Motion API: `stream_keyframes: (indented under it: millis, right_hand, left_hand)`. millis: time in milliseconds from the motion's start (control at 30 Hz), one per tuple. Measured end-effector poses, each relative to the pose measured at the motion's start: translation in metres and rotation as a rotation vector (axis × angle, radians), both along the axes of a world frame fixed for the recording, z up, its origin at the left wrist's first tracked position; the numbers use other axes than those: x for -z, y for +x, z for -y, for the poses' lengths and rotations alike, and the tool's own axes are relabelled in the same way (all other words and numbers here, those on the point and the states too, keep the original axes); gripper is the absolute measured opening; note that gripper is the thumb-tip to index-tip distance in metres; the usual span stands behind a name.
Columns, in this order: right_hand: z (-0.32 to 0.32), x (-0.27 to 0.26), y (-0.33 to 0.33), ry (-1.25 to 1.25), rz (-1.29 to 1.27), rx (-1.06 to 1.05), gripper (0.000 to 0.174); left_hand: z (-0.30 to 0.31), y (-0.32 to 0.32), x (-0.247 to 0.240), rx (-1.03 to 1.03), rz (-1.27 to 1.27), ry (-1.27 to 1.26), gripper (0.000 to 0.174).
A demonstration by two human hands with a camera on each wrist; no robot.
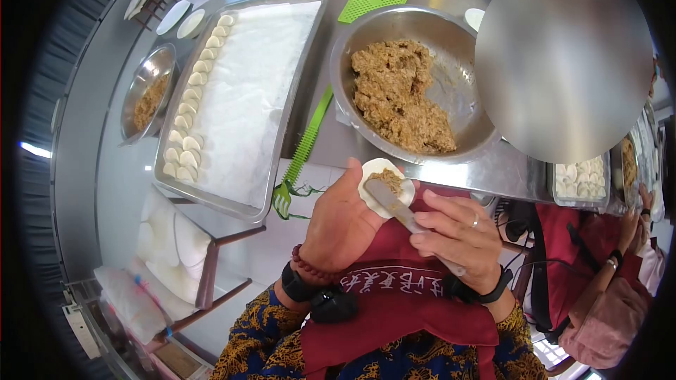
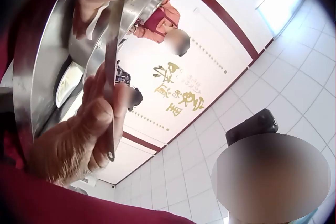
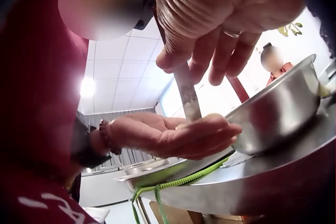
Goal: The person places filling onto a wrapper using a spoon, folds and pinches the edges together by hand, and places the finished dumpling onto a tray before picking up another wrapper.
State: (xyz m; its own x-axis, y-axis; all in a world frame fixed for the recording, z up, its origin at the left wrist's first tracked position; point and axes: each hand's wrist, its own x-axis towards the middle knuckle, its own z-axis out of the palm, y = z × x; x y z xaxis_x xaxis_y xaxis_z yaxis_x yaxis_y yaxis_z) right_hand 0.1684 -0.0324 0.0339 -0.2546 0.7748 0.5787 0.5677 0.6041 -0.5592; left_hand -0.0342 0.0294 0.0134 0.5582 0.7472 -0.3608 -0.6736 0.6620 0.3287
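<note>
My left hand (image 1: 343, 222) is palm up, with a round dumpling wrapper (image 1: 367, 200) lying across its fingers. Brown minced filling (image 1: 389, 181) sits in the middle of the wrapper. Between thumb and fingers, my right hand (image 1: 461, 236) holds a flat metal filling spatula (image 1: 405, 215), its blade tip pressed onto the filling. In the left wrist view the spatula (image 2: 112, 50) shows a small hole at its handle end. From the right wrist view, the spatula's blade (image 3: 187, 95) reaches down to the left palm, whose fingers hide most of the wrapper.
Just beyond my hands stands a large steel bowl (image 1: 343, 109) of filling. Left of it, a metal tray (image 1: 260, 98) bears a row of folded dumplings (image 1: 186, 123). A green fork-ended tool (image 1: 303, 155) lies between them. A smaller bowl (image 1: 166, 63) sits farther left; another person's arms (image 1: 598, 278) are at right.
</note>
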Motion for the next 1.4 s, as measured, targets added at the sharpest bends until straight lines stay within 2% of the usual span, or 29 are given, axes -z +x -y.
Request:
stream_keyframes:
  millis: [67, 200, 333, 433, 467, 500, 567, 600, 667, 700, 800, 933, 1000, 1033, 1067, 1133, 1167, 1200, 1267, 1300, 1400]
  right_hand:
    - [-0.001, 0.004, 0.001, -0.012, 0.145, -0.079, 0.018]
    - [0.008, -0.002, 0.009, -0.039, 0.103, -0.086, 0.015]
    - [0.006, -0.009, 0.019, -0.078, -0.038, -0.06, 0.014]
    - [0.004, 0.007, 0.019, -0.009, -0.178, -0.04, 0.023]
    - [0.006, 0.003, 0.017, -0.006, -0.119, -0.025, 0.016]
    - [0.007, 0.018, 0.017, 0.058, -0.096, -0.045, 0.016]
    - [0.006, 0.022, 0.013, 0.123, -0.108, -0.018, 0.013]
    - [0.005, 0.022, 0.014, 0.144, -0.084, 0.032, 0.013]
    - [0.003, 0.021, 0.014, 0.142, -0.25, 0.081, 0.012]
    - [0.0, 0.023, 0.015, 0.107, -0.288, 0.196, 0.015]
    - [-0.009, 0.012, 0.034, 0.084, -0.209, 0.302, 0.017]
    - [-0.03, 0.028, 0.041, 0.111, -0.183, 0.406, 0.01]
    - [-0.036, 0.025, 0.039, 0.083, -0.158, 0.432, 0.008]
    - [-0.039, 0.025, 0.038, 0.037, -0.14, 0.45, 0.006]
    - [-0.043, 0.027, 0.038, 0.053, -0.137, 0.455, 0.006]
    - [-0.051, 0.036, 0.036, 0.084, -0.136, 0.427, 0.007]
    - [-0.054, 0.041, 0.034, 0.076, -0.118, 0.409, 0.009]
    - [-0.054, 0.046, 0.033, 0.079, -0.12, 0.415, 0.009]
    - [-0.055, 0.051, 0.032, 0.097, -0.081, 0.388, 0.008]
    - [-0.054, 0.053, 0.032, 0.083, -0.053, 0.37, 0.009]
    - [-0.052, 0.058, 0.031, 0.097, -0.039, 0.387, 0.012]
  left_hand:
    - [0.001, 0.001, -0.001, -0.017, -0.036, -0.038, 0.055]
    - [0.001, -0.005, 0.001, -0.033, -0.017, -0.003, 0.055]
    - [0.008, -0.01, 0.003, -0.054, -0.357, 0.15, 0.052]
    - [0.008, -0.006, 0.009, 0.072, -0.441, 0.375, 0.051]
    - [0.009, 0.006, 0.007, -0.052, -0.225, 0.012, 0.032]
    - [0.006, -0.005, 0.016, 0.036, -0.086, 0.028, 0.036]
    - [-0.007, -0.013, 0.036, 0.066, -0.051, 0.139, 0.054]
    - [-0.011, -0.009, 0.037, 0.116, -0.027, 0.159, 0.054]
    - [-0.013, -0.008, 0.025, 0.161, -0.055, 0.171, 0.053]
    - [-0.012, -0.008, 0.018, 0.172, -0.076, 0.175, 0.053]
    - [-0.004, -0.003, 0.008, 0.191, -0.119, 0.19, 0.053]
    - [-0.004, 0.006, 0.009, 0.273, -0.184, 0.18, 0.056]
    - [-0.004, 0.01, 0.007, 0.412, -0.833, 0.627, 0.055]
    - [-0.001, 0.013, 0.006, 0.222, -0.462, 0.162, 0.055]
    - [-0.005, 0.011, 0.012, 0.224, -0.457, 0.178, 0.055]
    - [-0.011, -0.002, 0.029, 0.508, -0.963, 0.683, 0.055]
    - [-0.009, 0.007, 0.021, 0.512, -1.021, 0.679, 0.054]
    - [-0.008, 0.011, 0.019, 0.516, -1.022, 0.685, 0.054]
    - [-0.004, 0.018, 0.013, 0.254, -0.492, 0.11, 0.054]
    - [-0.003, 0.025, 0.004, 0.273, -0.395, 0.116, 0.054]
    - [-0.008, 0.019, 0.016, 0.31, -0.343, 0.051, 0.055]
